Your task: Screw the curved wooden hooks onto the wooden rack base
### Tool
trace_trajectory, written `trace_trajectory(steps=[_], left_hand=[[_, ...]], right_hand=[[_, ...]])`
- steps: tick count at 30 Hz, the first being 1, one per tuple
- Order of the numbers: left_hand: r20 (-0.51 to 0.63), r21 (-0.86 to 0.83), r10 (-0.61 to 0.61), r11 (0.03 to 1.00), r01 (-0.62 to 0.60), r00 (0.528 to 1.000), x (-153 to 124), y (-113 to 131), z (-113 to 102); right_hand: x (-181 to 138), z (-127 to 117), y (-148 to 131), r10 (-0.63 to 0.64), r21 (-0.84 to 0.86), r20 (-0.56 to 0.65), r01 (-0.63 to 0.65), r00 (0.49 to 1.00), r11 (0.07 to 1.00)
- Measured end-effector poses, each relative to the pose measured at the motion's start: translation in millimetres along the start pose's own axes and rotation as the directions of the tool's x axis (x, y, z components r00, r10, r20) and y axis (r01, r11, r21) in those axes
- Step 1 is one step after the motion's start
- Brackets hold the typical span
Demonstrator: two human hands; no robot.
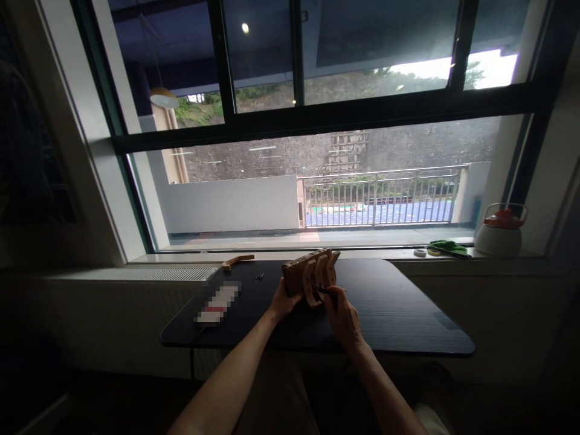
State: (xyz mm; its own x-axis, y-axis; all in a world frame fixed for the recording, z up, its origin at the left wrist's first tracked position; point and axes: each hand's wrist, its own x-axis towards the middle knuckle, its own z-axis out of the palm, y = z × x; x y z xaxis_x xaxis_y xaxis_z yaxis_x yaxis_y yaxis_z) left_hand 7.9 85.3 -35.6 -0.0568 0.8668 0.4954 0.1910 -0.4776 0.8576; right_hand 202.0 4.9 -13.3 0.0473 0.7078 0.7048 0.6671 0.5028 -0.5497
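Tilted up above the dark table is a wooden rack (pixel 295 277), a brown board with several curved wooden hooks standing out from its face. My left hand (pixel 284 301) is closed around the board's lower left edge. In my right hand (pixel 343 311) is a dark-handled screwdriver (pixel 324 290), its thin tip against or close to the nearest hook (pixel 310 284). Whether the tip sits in a screw is too small to tell. A loose curved wooden piece (pixel 237 261) lies at the table's back left, with a few small screws (pixel 259 277) in front of it.
A blurred-out pale flat object (pixel 218 304) lies on the left of the black table (pixel 399 314). Along the windowsill stand a white kettle with a red lid (pixel 498 235), a green cloth (pixel 448 246) and small tape rolls (pixel 420 252). A radiator (pixel 149 274) is at left.
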Motion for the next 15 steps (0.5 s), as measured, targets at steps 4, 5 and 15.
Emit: trace_trajectory(steps=[4,5,15], left_hand=[[-0.003,0.0,-0.007,1.0,0.007,1.0,0.0,-1.0,0.6],[-0.003,-0.001,-0.012,1.0,0.012,1.0,0.0,-1.0,0.6],[0.006,-0.013,-0.041,0.999,0.041,0.999,1.1,-3.2,-0.9]], right_hand=[[-1.2,-0.4,-0.2,-0.055,0.003,0.002,0.055,0.998,0.998],[-1.4,-0.3,0.1,-0.063,0.01,-0.003,0.063,0.998,0.998],[1.3,-0.5,0.1,0.05,0.043,0.009,-0.05,0.999,0.998]])
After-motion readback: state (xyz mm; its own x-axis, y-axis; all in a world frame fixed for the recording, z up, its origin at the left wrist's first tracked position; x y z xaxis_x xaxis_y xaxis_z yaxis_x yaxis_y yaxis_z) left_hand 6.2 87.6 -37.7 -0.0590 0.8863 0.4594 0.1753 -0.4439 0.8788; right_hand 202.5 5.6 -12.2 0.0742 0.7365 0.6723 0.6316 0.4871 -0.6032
